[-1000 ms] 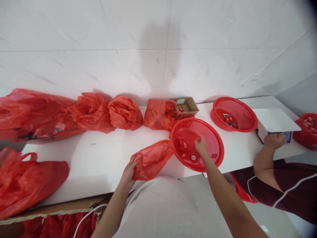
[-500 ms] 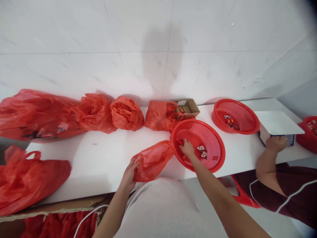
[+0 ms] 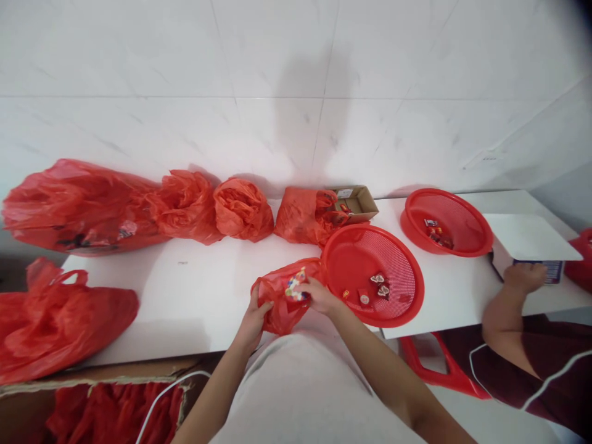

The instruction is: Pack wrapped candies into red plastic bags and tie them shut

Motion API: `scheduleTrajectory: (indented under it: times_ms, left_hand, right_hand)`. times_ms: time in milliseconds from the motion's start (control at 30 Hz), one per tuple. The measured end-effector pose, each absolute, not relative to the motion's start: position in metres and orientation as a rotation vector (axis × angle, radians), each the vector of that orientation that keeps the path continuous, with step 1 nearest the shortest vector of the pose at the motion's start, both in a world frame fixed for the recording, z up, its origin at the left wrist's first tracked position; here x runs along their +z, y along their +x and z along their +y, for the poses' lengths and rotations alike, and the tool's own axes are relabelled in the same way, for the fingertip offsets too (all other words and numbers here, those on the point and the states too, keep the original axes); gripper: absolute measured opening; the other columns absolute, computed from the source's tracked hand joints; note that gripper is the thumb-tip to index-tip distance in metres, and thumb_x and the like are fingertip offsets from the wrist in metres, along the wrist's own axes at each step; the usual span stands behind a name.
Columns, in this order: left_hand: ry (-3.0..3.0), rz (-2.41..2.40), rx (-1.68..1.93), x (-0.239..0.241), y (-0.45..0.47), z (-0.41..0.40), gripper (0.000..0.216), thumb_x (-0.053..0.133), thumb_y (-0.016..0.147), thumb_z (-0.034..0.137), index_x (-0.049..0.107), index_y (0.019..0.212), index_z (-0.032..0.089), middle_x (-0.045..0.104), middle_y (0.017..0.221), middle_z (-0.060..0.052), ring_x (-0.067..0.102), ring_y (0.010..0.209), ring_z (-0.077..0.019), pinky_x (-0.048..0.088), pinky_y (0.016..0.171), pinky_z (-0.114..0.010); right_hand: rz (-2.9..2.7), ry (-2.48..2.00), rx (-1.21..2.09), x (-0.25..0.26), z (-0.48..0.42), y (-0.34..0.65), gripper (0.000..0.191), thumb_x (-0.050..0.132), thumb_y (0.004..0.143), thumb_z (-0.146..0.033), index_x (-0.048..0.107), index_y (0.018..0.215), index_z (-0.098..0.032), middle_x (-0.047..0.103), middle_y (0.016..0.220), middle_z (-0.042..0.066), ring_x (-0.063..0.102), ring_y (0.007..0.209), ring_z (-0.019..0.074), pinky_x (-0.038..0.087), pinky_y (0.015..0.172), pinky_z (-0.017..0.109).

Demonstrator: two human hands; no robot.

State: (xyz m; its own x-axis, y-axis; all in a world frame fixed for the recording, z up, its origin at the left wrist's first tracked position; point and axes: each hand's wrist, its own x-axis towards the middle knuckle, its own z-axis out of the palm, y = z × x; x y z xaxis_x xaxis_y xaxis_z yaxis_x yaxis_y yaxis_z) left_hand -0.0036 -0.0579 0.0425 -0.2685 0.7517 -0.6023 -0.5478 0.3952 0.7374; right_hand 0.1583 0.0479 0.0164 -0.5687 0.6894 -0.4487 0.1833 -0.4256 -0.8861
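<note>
My left hand (image 3: 254, 317) grips the edge of a red plastic bag (image 3: 282, 317) at the front of the white table. A small colourful wrapped packet (image 3: 296, 287) is pinched in my right hand (image 3: 320, 295), over the bag; its exact kind I cannot make out. Just right of the bag stands a red mesh basket (image 3: 342, 246). Several small wrapped sweets (image 3: 383, 288) lie in the bottom of this basket.
Full red bags (image 3: 243, 209) line the wall, beside a small cardboard box (image 3: 363, 202). A second red basket (image 3: 462, 222) stands to the right, near a co-worker's hand (image 3: 525, 275) at a white-lidded box (image 3: 531, 237). Below left is a carton of red bags (image 3: 115, 413).
My right hand has come out of the basket and moved left to the bag, carrying the colourful packet. My left hand keeps its grip on the bag, whose mouth now faces the packet.
</note>
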Motion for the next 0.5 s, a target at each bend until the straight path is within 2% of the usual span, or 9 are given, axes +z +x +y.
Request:
scheduleTrajectory:
  times_ms: [100, 200, 267, 400, 500]
  left_hand:
    - [0.274, 1.409, 1.249, 0.042, -0.004, -0.058, 0.094, 0.061, 0.066, 0.009, 0.024, 0.150, 0.031, 0.057, 0.133, -0.005, 0.063, 0.102, -0.0172, 0.051, 0.085, -0.026]
    - [0.294, 1.468, 1.212, 0.042, -0.008, -0.065, 0.092, 0.058, 0.068, 0.012, 0.021, 0.151, 0.030, 0.064, 0.121, -0.005, 0.064, 0.083, -0.0128, 0.051, 0.076, -0.024]
    - [0.307, 1.457, 1.209, 0.041, -0.010, -0.069, 0.087, 0.057, 0.070, 0.015, 0.025, 0.150, 0.028, 0.065, 0.116, -0.006, 0.063, 0.079, -0.0124, 0.050, 0.074, -0.025]
    - [0.349, 1.428, 1.215, 0.041, -0.012, -0.070, 0.073, 0.057, 0.070, 0.016, 0.042, 0.141, 0.026, 0.062, 0.125, -0.006, 0.063, 0.092, -0.0159, 0.050, 0.081, -0.027]
    - [0.395, 1.494, 1.180, 0.043, -0.012, -0.067, 0.067, 0.058, 0.072, 0.017, 0.049, 0.137, 0.025, 0.056, 0.136, -0.006, 0.059, 0.109, -0.0193, 0.046, 0.092, -0.028]
  right_hand:
    - [-1.586, -1.414, 1.939, -0.005, 0.041, 0.139, 0.012, 0.064, 0.070, -0.025, 0.056, 0.076, -0.018, 0.064, 0.070, 0.002, 0.062, 0.073, 0.0182, 0.050, 0.069, 0.031]
    - [-1.702, -1.523, 1.741, -0.009, 0.040, 0.147, 0.008, 0.063, 0.071, -0.019, 0.056, 0.076, -0.019, 0.066, 0.081, 0.004, 0.061, 0.088, 0.0213, 0.046, 0.081, 0.033]
    - [-1.756, -1.515, 1.653, 0.000, 0.043, 0.162, 0.008, 0.060, 0.076, -0.021, 0.059, 0.084, -0.020, 0.068, 0.092, 0.006, 0.060, 0.097, 0.0219, 0.044, 0.088, 0.033]
    - [-1.886, -1.354, 1.487, 0.026, 0.071, 0.211, 0.029, 0.046, 0.089, -0.032, 0.057, 0.114, -0.022, 0.067, 0.108, 0.007, 0.063, 0.097, 0.0185, 0.046, 0.086, 0.030]
    - [-2.072, -1.752, 1.133, 0.025, 0.096, 0.256, 0.042, 0.041, 0.092, -0.041, 0.050, 0.129, -0.022, 0.060, 0.123, 0.011, 0.061, 0.104, 0.0208, 0.046, 0.087, 0.031]
